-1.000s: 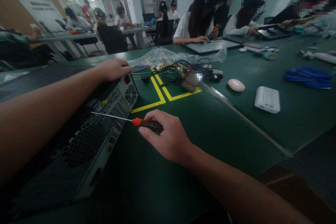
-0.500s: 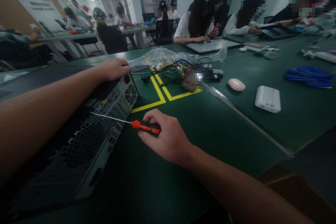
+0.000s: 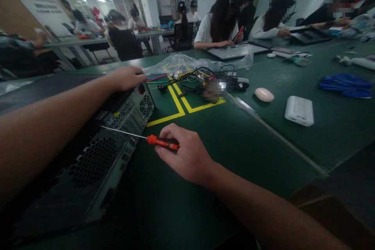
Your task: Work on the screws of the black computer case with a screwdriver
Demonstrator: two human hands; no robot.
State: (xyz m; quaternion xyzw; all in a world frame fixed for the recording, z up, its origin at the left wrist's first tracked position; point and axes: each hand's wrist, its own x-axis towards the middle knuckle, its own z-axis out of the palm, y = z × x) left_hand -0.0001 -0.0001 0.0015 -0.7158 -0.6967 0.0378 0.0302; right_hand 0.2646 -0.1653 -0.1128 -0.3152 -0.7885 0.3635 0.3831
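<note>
A black and grey computer case (image 3: 96, 164) lies on the green table at the left, its back panel facing right. My left hand (image 3: 129, 77) is at the case's far top edge, with the fingers bent over the corner and the thumb hidden. In my right hand (image 3: 186, 152) is a screwdriver (image 3: 159, 141) with an orange and black handle, the thumb and fingers closed around it. Its thin shaft points left, and the tip meets the back panel near the honeycomb vent (image 3: 93, 162). Whether a screw sits under the tip is too dark to tell.
Tangled cables (image 3: 196, 80) lie beyond the case, beside clear plastic film (image 3: 199, 62) and yellow tape lines (image 3: 166, 118). To the right are a pink oval object (image 3: 264, 94), a white box-shaped device (image 3: 299, 110) and blue cloth (image 3: 345, 85). Co-workers sit across the table.
The thumb and index finger of my right hand have closed in on the screwdriver's handle. The shaft stays at nearly the same spot on the panel. My left hand has not moved.
</note>
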